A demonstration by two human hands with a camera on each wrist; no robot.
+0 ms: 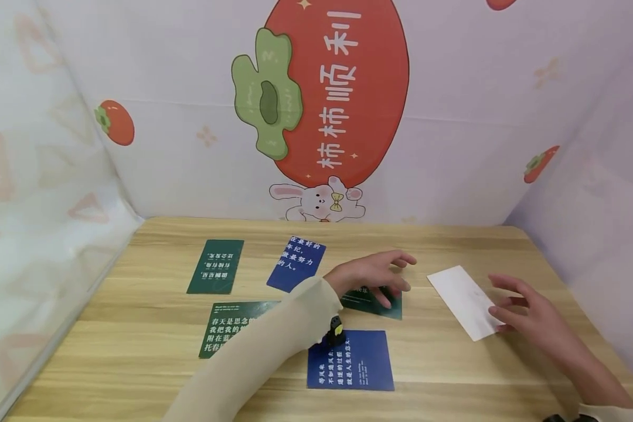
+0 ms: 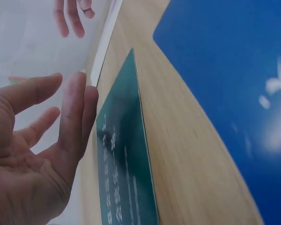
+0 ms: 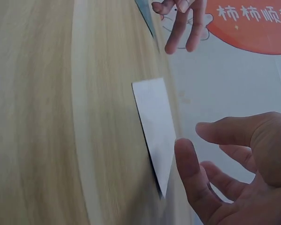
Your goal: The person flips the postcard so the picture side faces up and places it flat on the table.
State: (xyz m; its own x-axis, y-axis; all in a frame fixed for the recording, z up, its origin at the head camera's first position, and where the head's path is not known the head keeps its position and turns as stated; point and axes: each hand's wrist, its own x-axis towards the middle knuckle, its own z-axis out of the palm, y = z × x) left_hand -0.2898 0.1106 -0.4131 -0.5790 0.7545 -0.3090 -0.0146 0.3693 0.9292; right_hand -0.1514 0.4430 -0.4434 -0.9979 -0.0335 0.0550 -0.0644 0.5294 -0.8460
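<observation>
My left hand (image 1: 374, 275) hovers over a dark green printed card (image 1: 377, 306), its fingers spread and loosely bent, with nothing held. The left wrist view shows that hand (image 2: 42, 154) beside the same green card (image 2: 126, 140). On the right lies a white blank-looking card (image 1: 461, 299), flat on the table. My right hand (image 1: 527, 313) is at its right edge, thumb and fingers apart and relaxed. In the right wrist view the fingertips (image 3: 185, 157) overlap the edge of the white card (image 3: 154, 126); whether they touch it I cannot tell.
Two blue printed cards lie about, one at the back (image 1: 297, 264) and one at the front (image 1: 371, 366). Further left are two green cards, one behind (image 1: 216, 266) and one partly under my left sleeve (image 1: 227, 328). A patterned cloth wall (image 1: 179, 170) borders the wooden table (image 1: 111, 351).
</observation>
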